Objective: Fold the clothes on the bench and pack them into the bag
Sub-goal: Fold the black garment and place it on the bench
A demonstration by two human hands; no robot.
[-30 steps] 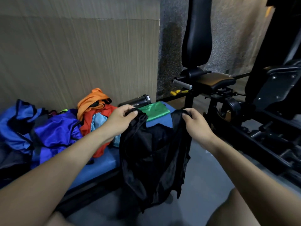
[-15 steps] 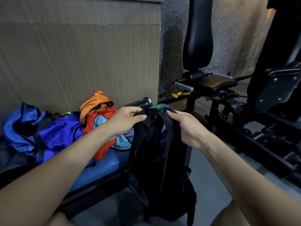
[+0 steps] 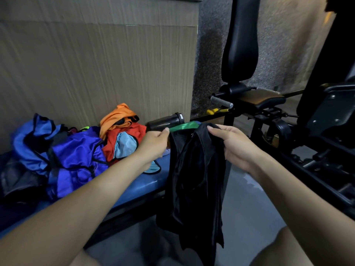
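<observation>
A black garment (image 3: 194, 181) hangs doubled lengthwise in front of the blue bench (image 3: 134, 187), its lower end reaching toward the floor. My left hand (image 3: 153, 144) pinches its top left edge. My right hand (image 3: 228, 144) grips the bunched top right part. On the bench lie an orange garment (image 3: 117, 117), a red one (image 3: 126, 137) with a light blue piece (image 3: 124, 144) on it, and a purple-blue garment (image 3: 76, 156). A blue bag (image 3: 28, 139) sits at the bench's left end. A green folded cloth (image 3: 184, 126) lies behind my hands.
A black bottle (image 3: 165, 121) lies on its side at the bench's far end by the wooden wall (image 3: 96, 64). A black gym machine with a padded seat (image 3: 263, 98) and backrest (image 3: 242, 41) stands to the right. Grey floor (image 3: 249, 217) lies below the garment.
My hands came together from spread apart, doubling the black garment lengthwise. The right hand's grip has moved over the bunched top, and the garment hangs narrower and longer.
</observation>
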